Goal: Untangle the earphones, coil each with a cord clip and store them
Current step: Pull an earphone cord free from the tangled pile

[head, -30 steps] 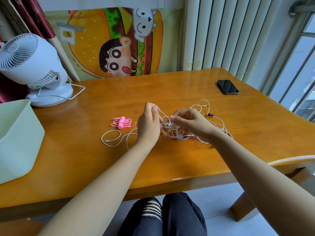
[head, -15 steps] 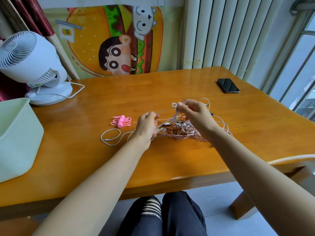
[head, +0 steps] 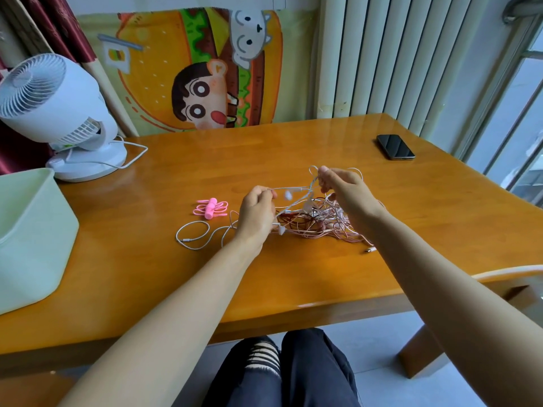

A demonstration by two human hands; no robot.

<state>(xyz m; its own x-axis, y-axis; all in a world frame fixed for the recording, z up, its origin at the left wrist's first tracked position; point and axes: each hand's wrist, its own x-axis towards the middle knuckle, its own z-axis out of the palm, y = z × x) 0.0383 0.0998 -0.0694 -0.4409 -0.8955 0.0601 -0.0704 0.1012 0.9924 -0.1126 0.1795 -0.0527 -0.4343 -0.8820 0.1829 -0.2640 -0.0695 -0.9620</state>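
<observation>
A tangle of pink and white earphone cords lies in the middle of the wooden table. My left hand pinches a white cord at the tangle's left side. My right hand pinches a loop of white cord lifted above the tangle; the cord runs taut between both hands, with a white earbud hanging from it. A loose loop of white cable with its plug trails left on the table. A pink cord clip holding a coiled pink earphone lies to the left.
A pale green bin stands at the table's left edge. A white desk fan with its cable is at the back left. A black phone lies at the back right. A chair back sits by the right front edge.
My right hand has risen and moved back, pulling a white cord loop up out of the tangle. My left hand lowered slightly, and the cord now stretches between the two hands.
</observation>
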